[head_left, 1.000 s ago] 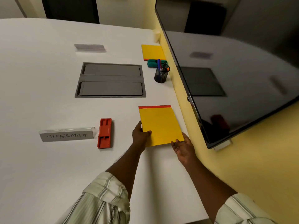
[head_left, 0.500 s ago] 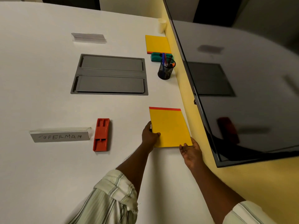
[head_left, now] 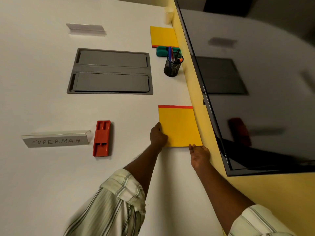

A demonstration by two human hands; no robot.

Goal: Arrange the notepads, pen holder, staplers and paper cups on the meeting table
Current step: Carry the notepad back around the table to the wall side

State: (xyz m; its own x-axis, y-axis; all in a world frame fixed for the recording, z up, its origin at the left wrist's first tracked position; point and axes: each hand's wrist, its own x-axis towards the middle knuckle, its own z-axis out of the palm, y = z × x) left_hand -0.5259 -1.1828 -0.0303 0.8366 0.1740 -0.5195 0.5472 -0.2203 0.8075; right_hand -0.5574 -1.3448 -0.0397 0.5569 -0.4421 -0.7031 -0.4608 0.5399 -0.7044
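The white table (head_left: 51, 82) carries a grey hatch (head_left: 110, 70). The near pad (head_left: 179, 126) lies flat in front of the hatch's right end; the far pad (head_left: 162, 35) lies beyond that end. The left hand (head_left: 157, 136) grips the near pad's left edge, and the right hand (head_left: 199, 155) pinches its near corner. The red stapler (head_left: 101, 138) lies in front of the hatch; the holder (head_left: 173, 67), green stapler (head_left: 162, 51) and cup (head_left: 168, 15) stand to its right.
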